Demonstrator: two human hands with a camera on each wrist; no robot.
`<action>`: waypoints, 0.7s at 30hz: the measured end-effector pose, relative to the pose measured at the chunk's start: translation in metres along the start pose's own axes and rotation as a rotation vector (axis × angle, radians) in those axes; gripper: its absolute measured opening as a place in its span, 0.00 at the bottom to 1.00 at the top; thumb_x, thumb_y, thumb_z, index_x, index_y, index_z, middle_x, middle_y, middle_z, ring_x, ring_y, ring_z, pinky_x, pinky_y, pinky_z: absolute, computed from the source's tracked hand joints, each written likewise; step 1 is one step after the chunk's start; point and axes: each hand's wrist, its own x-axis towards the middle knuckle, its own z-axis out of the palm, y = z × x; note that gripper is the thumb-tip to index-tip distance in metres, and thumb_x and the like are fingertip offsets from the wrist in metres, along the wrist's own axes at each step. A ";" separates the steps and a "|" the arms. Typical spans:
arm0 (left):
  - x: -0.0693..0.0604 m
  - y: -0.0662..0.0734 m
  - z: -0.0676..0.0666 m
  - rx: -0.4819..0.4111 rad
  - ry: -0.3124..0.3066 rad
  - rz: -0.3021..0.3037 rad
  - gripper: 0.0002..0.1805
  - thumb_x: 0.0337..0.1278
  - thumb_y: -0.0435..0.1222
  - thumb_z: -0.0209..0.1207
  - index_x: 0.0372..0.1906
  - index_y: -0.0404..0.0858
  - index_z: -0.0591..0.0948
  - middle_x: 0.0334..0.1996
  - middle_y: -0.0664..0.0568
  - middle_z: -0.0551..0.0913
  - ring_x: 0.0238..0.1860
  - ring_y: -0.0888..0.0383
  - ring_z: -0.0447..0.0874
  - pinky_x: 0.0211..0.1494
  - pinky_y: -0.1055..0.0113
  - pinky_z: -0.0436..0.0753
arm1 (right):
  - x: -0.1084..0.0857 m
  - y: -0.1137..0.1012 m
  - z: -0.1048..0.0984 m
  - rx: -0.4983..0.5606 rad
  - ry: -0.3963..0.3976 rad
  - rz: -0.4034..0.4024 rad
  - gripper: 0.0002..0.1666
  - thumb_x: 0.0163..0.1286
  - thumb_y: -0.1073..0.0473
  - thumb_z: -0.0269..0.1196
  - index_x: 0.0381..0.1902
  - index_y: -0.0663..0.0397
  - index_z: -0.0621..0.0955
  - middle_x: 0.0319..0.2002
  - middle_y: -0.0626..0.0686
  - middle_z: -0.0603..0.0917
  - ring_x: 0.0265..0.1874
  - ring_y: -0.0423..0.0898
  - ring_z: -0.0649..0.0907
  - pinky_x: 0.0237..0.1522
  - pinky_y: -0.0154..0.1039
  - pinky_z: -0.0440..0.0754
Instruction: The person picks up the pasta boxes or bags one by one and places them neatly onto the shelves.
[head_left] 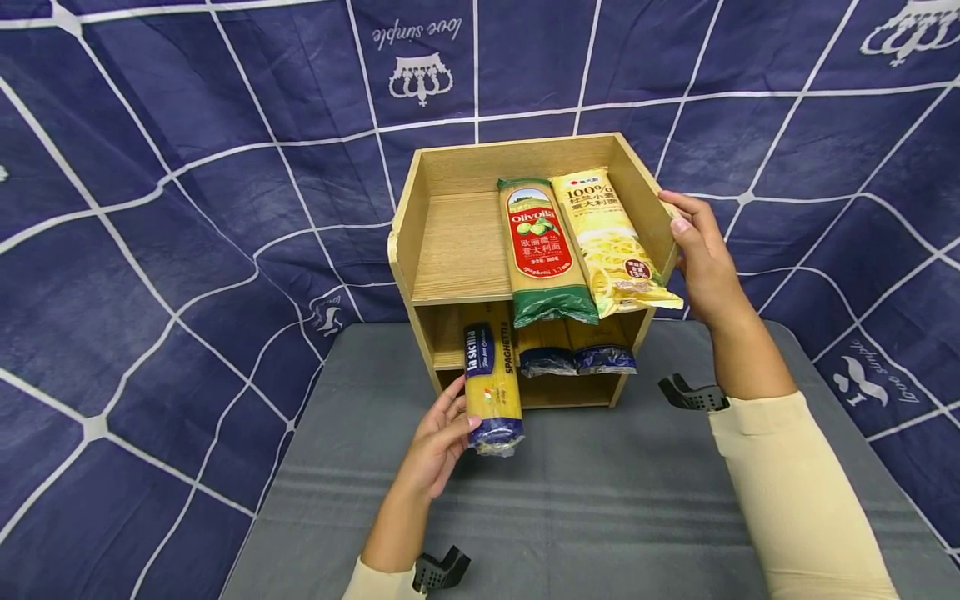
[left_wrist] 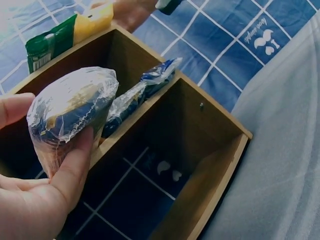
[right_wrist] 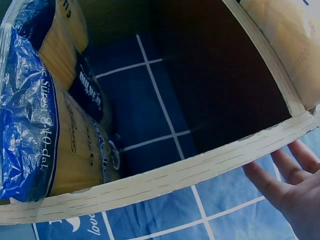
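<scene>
My left hand holds a yellow spaghetti pack with blue ends, its thumb on one side and its fingers on the other. The pack's near end sticks out of the middle compartment of a wooden shelf; its far end lies inside. In the left wrist view the clear wrap at the pack's end faces the camera. My right hand grips the shelf's right side panel near its front edge. In the right wrist view, fingertips touch the panel's outer side; the thumb is hidden there.
On the top board lie a green-and-red spaghetti pack and a yellow noodle pack, both overhanging its front. Two blue-ended packs sit in the middle compartment, right of the held one. A grey cloth covers the table; blue checked fabric hangs around.
</scene>
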 end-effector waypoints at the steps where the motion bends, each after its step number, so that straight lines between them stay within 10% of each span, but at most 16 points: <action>1: -0.001 -0.001 -0.001 0.000 -0.010 0.012 0.44 0.64 0.29 0.57 0.81 0.45 0.50 0.67 0.44 0.69 0.55 0.58 0.81 0.53 0.68 0.82 | 0.000 0.000 0.000 -0.001 0.000 0.000 0.24 0.79 0.54 0.47 0.70 0.45 0.71 0.61 0.49 0.74 0.54 0.45 0.76 0.47 0.33 0.78; 11: -0.008 -0.008 -0.006 0.018 -0.112 0.078 0.58 0.53 0.22 0.66 0.82 0.47 0.45 0.73 0.46 0.62 0.64 0.58 0.76 0.60 0.66 0.81 | 0.000 0.002 0.000 0.002 0.002 -0.002 0.24 0.79 0.53 0.47 0.70 0.45 0.71 0.60 0.49 0.73 0.53 0.46 0.75 0.47 0.33 0.78; 21: -0.005 -0.009 -0.006 0.053 -0.074 0.080 0.56 0.52 0.23 0.67 0.82 0.48 0.50 0.72 0.44 0.65 0.60 0.57 0.79 0.58 0.66 0.82 | 0.000 0.003 -0.001 0.016 0.000 -0.017 0.24 0.79 0.54 0.47 0.70 0.45 0.71 0.59 0.50 0.74 0.51 0.46 0.76 0.44 0.31 0.80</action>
